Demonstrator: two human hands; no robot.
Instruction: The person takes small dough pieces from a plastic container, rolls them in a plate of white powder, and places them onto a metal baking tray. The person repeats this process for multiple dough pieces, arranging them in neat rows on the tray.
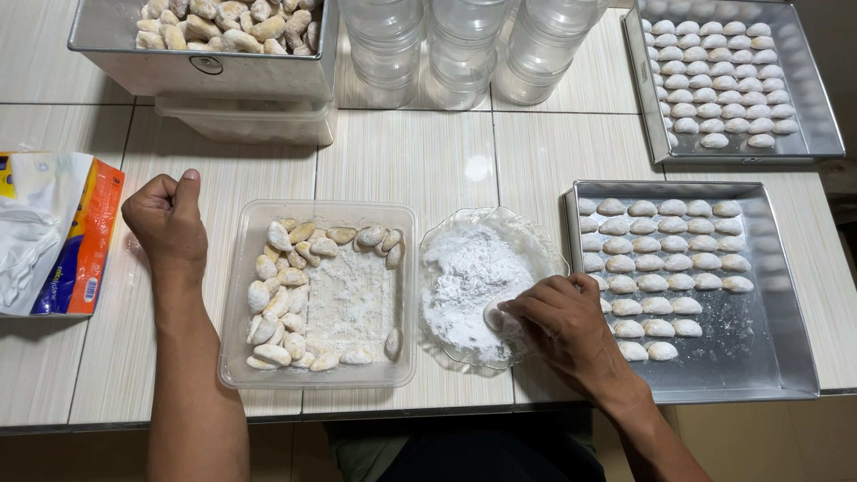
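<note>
1. White powdered sugar fills a glass dish (536, 245) at the middle of the pale tiled surface (411, 161); the right hand (558, 317) rests in it, fingertips pinched together on one small cookie (494, 315) pressed into the powder.
2. Left hand (168, 219) lies on the surface just left of a clear plastic tub (234, 295), curled into a loose fist and holding nothing.
3. That tub holds crescent-shaped cookies (277, 299) heaped along its left and top sides, with loose powder on its floor.
4. Just right of the dish sits a metal tray (759, 339) with coated cookies in neat rows; a second tray (808, 89) of the same stands behind it.
5. At the far edge are a metal pan of plain cookies (223, 22) and stacks of clear round containers (460, 45).
6. A tissue packet (54, 232) lies at the far left.
</note>
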